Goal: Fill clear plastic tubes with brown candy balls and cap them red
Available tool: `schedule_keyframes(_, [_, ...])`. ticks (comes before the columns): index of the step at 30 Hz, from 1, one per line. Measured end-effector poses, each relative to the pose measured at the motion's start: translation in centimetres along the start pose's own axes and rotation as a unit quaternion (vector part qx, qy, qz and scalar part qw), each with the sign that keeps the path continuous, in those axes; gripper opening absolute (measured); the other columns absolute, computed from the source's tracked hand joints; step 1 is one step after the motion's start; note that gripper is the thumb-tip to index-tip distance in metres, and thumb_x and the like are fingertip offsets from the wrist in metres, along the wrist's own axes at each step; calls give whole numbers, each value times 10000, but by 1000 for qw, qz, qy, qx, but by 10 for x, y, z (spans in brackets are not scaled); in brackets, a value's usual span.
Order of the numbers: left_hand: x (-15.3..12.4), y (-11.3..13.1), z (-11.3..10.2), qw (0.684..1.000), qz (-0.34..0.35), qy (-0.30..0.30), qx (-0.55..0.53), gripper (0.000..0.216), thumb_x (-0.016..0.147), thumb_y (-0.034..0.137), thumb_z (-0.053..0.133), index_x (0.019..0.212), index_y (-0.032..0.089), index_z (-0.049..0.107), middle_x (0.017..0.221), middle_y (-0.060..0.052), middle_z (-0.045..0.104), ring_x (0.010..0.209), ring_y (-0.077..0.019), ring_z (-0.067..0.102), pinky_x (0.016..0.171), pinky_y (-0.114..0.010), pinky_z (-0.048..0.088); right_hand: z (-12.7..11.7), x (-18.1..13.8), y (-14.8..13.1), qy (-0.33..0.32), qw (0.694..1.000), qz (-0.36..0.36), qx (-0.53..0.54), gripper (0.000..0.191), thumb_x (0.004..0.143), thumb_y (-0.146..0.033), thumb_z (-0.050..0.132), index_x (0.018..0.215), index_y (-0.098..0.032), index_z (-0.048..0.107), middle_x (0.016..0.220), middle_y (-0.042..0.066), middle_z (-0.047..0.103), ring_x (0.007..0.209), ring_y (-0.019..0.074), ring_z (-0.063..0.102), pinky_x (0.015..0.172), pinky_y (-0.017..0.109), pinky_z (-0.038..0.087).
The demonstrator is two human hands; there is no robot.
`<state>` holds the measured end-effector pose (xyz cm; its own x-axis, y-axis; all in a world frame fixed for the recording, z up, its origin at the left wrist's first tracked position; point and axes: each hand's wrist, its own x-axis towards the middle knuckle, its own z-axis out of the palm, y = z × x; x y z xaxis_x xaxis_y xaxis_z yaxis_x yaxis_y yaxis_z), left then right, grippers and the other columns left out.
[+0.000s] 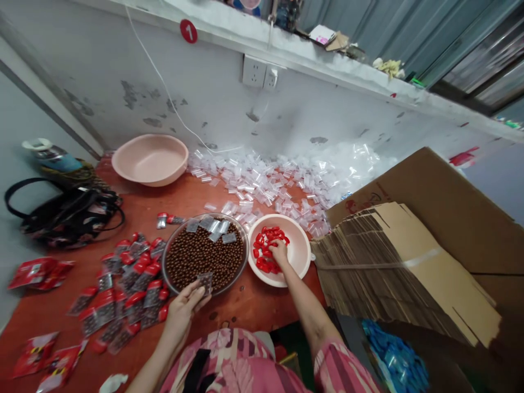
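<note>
red-capped clear packs (135,286); round red sticker (189,31) reads "1"; left hand (184,307) pinching clear plastic case (206,280) over round bowl (164,261) of glossy brown balls (196,256); right hand (279,253) at red caps (265,238) in pale bowl (301,255), grip unclear; strapped corrugated cardboard (368,273).

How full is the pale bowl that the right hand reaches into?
Only partly full: red pieces gather at left in the pale bowl, while its right side shows bare.

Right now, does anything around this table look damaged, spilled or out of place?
The wall behind the table has dark, ragged patches, perhaps flaking paint. Below it, clear plastic cases lie strewn loose over the table, and several sit on the brown beads, though that may be deliberate.
</note>
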<state>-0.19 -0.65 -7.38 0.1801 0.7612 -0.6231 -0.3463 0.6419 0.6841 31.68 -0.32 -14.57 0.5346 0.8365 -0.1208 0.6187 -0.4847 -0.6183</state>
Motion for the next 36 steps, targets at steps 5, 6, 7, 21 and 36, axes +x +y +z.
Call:
schedule_keyframes(5, [-6,2,-2,999,28,12,-19,395,552,216,721,917,146,586,827,-17,646,740,-156,622,688,-274,531,-9,-2,-54,-13,994,-75,79,170,667,-196,398,768,-158,530,738,15,534,665,138,491,624,236,398])
schedule_keyframes(6, [-7,2,-2,999,31,15,-25,393,561,216,716,923,142,579,815,-20,647,722,-151,624,682,-272,530,-7,-4,-68,-21,991,-98,90,165,664,-195,411,769,-162,535,764,17,535,694,140,492,655,241,397])
schedule_keyframes(7, [-7,2,-3,999,33,16,-30,393,569,215,711,929,138,573,807,-25,648,709,-150,626,676,-274,529,-2,-7,-84,-31,987,-124,96,160,662,-195,426,769,-167,542,793,19,534,728,145,492,688,249,394])
schedule_keyframes(21, [-34,26,-11,982,95,-58,-150,307,714,247,589,990,115,567,958,-104,631,860,-207,605,800,-367,477,58,-24,-185,-147,946,-288,26,324,750,-215,424,1056,-213,528,1160,53,479,1063,183,443,901,320,333])
schedule_keyframes(36, [-32,24,-12,961,79,-113,-239,327,797,371,471,960,107,575,969,-120,626,851,-210,608,783,-365,482,32,-63,-159,-215,938,-266,-50,232,786,-255,406,881,-202,611,814,23,637,736,153,576,686,254,421])
